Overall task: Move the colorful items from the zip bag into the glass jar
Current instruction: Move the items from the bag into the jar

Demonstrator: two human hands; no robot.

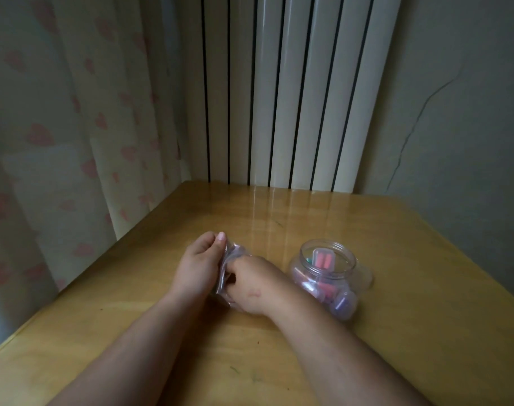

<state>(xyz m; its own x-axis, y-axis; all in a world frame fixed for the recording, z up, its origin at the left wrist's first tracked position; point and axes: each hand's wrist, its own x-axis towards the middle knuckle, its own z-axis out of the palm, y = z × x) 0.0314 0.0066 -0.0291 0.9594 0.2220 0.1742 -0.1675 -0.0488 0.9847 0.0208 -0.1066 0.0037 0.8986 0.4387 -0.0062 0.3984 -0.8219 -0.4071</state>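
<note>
A clear zip bag [233, 254] stands crumpled on the wooden table [411, 288], between my two hands. My left hand [198, 265] grips the bag's left side, thumb up at its top edge. My right hand [254, 284] has its fingers curled into the bag's mouth; what they hold is hidden. Just to the right stands the open glass jar [327, 276], with pink, green and purple items [323, 257] inside it. My right wrist crosses in front of the jar's lower left side.
A white ribbed radiator [288, 92] stands behind the table's far edge. A curtain with pink hearts [59, 148] hangs along the table's left edge. A grey wall [469, 112] lies to the right.
</note>
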